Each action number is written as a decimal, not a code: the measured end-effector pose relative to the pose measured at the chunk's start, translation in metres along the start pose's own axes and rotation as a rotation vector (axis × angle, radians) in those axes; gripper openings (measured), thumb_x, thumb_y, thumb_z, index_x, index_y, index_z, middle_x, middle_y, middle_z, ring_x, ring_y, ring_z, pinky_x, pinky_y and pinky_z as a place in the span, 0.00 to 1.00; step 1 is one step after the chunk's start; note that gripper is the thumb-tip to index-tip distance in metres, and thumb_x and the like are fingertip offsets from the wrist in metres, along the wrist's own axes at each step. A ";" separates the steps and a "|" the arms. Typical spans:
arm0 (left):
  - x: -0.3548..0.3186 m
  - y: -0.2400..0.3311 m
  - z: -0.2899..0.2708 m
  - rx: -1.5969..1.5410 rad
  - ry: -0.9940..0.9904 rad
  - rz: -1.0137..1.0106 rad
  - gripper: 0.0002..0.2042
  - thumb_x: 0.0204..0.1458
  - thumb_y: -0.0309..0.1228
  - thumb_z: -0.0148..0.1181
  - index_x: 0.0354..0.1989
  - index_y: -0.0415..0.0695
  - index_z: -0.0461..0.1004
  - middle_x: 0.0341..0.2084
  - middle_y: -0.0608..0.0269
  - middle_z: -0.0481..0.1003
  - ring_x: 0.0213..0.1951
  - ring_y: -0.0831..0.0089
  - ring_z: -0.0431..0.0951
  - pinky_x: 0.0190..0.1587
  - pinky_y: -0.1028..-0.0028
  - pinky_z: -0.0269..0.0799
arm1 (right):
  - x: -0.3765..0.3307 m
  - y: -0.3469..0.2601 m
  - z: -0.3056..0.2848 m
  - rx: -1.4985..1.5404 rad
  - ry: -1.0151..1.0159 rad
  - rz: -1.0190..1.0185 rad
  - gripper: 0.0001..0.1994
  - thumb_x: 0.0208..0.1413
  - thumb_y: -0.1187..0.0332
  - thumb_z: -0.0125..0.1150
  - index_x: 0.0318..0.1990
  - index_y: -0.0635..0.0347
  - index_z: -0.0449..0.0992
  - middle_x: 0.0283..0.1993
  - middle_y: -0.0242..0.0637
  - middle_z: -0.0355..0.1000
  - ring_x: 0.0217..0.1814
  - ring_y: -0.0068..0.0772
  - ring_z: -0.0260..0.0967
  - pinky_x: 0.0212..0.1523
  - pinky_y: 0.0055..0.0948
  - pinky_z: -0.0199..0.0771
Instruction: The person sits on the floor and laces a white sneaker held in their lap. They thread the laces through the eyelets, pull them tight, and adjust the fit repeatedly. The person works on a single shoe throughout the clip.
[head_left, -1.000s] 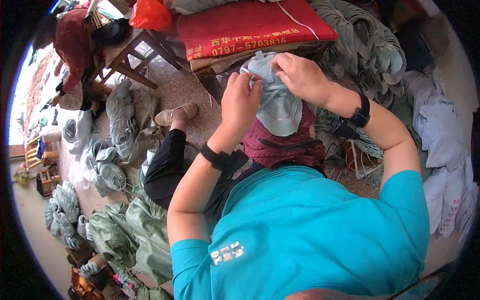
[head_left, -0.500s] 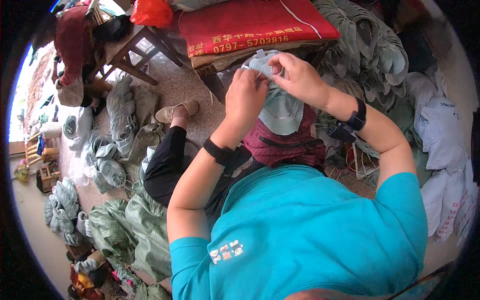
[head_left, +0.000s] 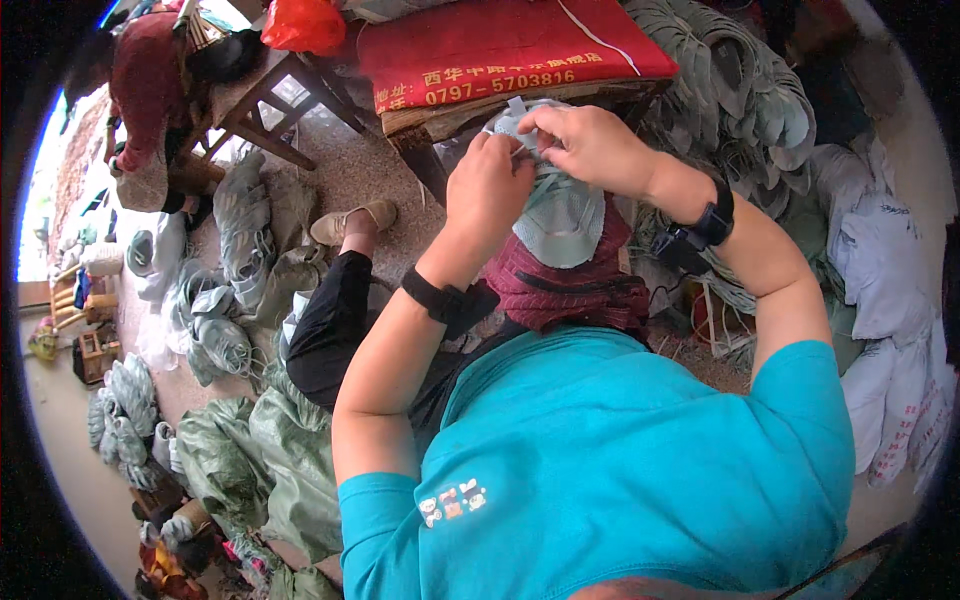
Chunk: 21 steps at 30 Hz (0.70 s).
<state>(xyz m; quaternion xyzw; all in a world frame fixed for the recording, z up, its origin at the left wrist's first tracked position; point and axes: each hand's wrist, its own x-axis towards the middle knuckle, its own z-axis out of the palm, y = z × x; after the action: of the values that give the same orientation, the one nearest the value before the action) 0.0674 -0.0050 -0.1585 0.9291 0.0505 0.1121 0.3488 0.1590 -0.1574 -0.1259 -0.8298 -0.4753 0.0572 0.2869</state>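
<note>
A pale green mesh shoe upper [head_left: 562, 228] rests on the maroon cloth [head_left: 560, 285] over my lap, its tongue end pointing away toward the bench. Over its lacing area my left hand [head_left: 490, 188] is closed, pinching a thin white shoelace [head_left: 519, 151] whose end shows at the fingertips. My right hand [head_left: 597, 150] sits just beside it, thumb and index finger bent together over the eyelets. What those right fingertips hold is hidden. Both wrists wear black bands.
A wooden bench with a red printed cover [head_left: 500, 50] stands directly ahead. Bundles of shoe uppers [head_left: 745, 90] hang at the right, near white sacks [head_left: 880, 250]. More uppers [head_left: 215, 330] and green sacks [head_left: 290, 460] lie at the left. Another person [head_left: 150, 90] sits at the far left.
My right hand has shifted slightly left and come down closer to the lacing area. My left hand has barely moved and keeps its pinch. The shoe upper stays on my lap.
</note>
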 end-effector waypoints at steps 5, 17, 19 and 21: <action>0.002 -0.001 -0.002 0.009 -0.041 0.002 0.13 0.49 0.35 0.59 0.38 0.39 0.76 0.38 0.48 0.74 0.42 0.49 0.75 0.44 0.59 0.72 | 0.003 -0.008 -0.020 -0.074 -0.126 0.086 0.15 0.49 0.72 0.57 0.46 0.57 0.73 0.43 0.43 0.74 0.46 0.48 0.72 0.44 0.41 0.72; -0.015 -0.018 0.001 -0.257 0.174 0.032 0.09 0.52 0.33 0.59 0.36 0.39 0.74 0.29 0.60 0.73 0.32 0.70 0.75 0.35 0.71 0.71 | -0.002 -0.002 0.004 -0.134 0.014 -0.131 0.09 0.48 0.72 0.60 0.39 0.56 0.75 0.40 0.40 0.68 0.41 0.45 0.71 0.41 0.40 0.72; -0.016 -0.031 0.008 -0.565 0.172 -0.039 0.09 0.57 0.32 0.55 0.41 0.39 0.72 0.28 0.70 0.70 0.30 0.84 0.69 0.33 0.82 0.66 | 0.004 -0.004 0.014 -0.212 0.078 -0.216 0.06 0.49 0.71 0.59 0.36 0.57 0.74 0.35 0.39 0.66 0.37 0.47 0.70 0.38 0.42 0.72; -0.025 -0.039 0.007 -0.986 0.105 -0.195 0.08 0.56 0.28 0.55 0.41 0.38 0.72 0.25 0.67 0.68 0.27 0.80 0.67 0.32 0.79 0.66 | -0.002 -0.026 0.016 -0.081 0.041 -0.371 0.06 0.48 0.72 0.59 0.35 0.57 0.73 0.33 0.39 0.67 0.35 0.46 0.70 0.35 0.40 0.72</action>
<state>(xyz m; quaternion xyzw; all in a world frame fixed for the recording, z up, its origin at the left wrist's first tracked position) 0.0439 0.0152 -0.1933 0.6378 0.0954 0.1363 0.7520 0.1323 -0.1423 -0.1260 -0.7396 -0.6162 -0.0328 0.2686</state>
